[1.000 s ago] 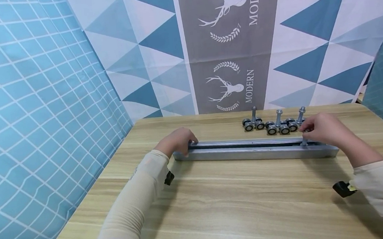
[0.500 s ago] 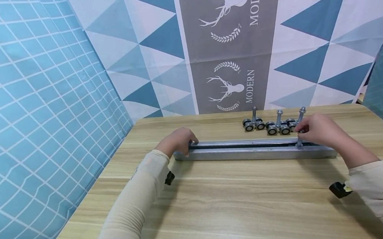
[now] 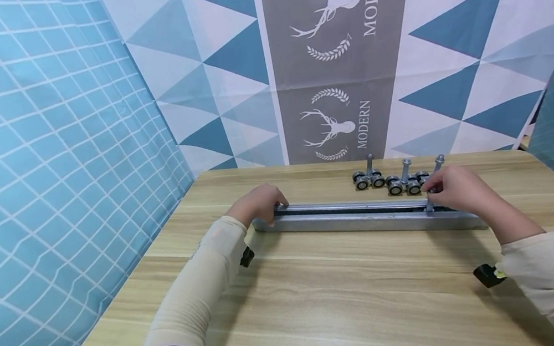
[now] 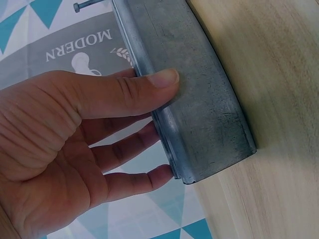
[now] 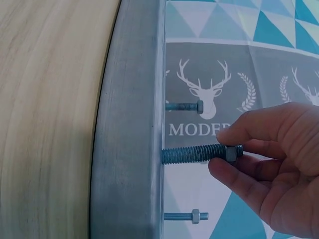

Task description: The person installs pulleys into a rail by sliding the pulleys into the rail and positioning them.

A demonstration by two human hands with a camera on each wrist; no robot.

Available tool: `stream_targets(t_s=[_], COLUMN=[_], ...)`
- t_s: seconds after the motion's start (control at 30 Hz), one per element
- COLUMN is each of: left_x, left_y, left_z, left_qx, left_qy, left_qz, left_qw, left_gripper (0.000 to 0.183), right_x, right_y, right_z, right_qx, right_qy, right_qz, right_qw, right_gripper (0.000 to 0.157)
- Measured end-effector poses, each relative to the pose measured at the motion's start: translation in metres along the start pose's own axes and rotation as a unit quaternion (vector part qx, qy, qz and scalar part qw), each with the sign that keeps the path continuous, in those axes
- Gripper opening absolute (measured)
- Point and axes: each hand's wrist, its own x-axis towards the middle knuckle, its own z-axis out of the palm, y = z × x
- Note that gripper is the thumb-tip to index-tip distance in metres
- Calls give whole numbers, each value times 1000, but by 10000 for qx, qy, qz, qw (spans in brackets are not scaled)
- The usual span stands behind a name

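Note:
A grey metal channel rail (image 3: 352, 222) lies across the wooden table, its slot facing up. At its left end, my left hand (image 3: 261, 203) grips it; in the left wrist view the thumb presses the side wall (image 4: 199, 119) and the fingertips reach the slotted edge. Near the other end, my right hand (image 3: 461, 190) pinches a threaded bolt with a nut (image 5: 192, 154) between thumb and finger. This bolt stands upright out of the slot, and its lower part is hidden inside the rail.
Behind the rail stand three roller trolleys with upright bolts: one at left (image 3: 369, 179), one in the middle (image 3: 403, 183), one at right (image 3: 438, 162) partly behind my right hand. A patterned cloth (image 3: 228, 77) hangs at the table's back edge, a blue checked one (image 3: 55, 161) at left.
My right hand has moved a little left along the slot with the bolt, most of it in the first half second. The left hand stays on the rail's end.

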Motion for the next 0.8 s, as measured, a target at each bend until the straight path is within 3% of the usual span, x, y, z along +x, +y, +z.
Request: stream_targets(t_s=[0.8], left_x=[0], left_y=[1], left_z=[1], left_qx=[4], left_qy=[69], left_qz=[35], left_qw=[10000], left_gripper=[58], right_x=[7], right_y=[-13], right_z=[11], right_qx=[-102], right_qy=[163], right_qz=[-335], right_qw=[9993], right_gripper=[14])
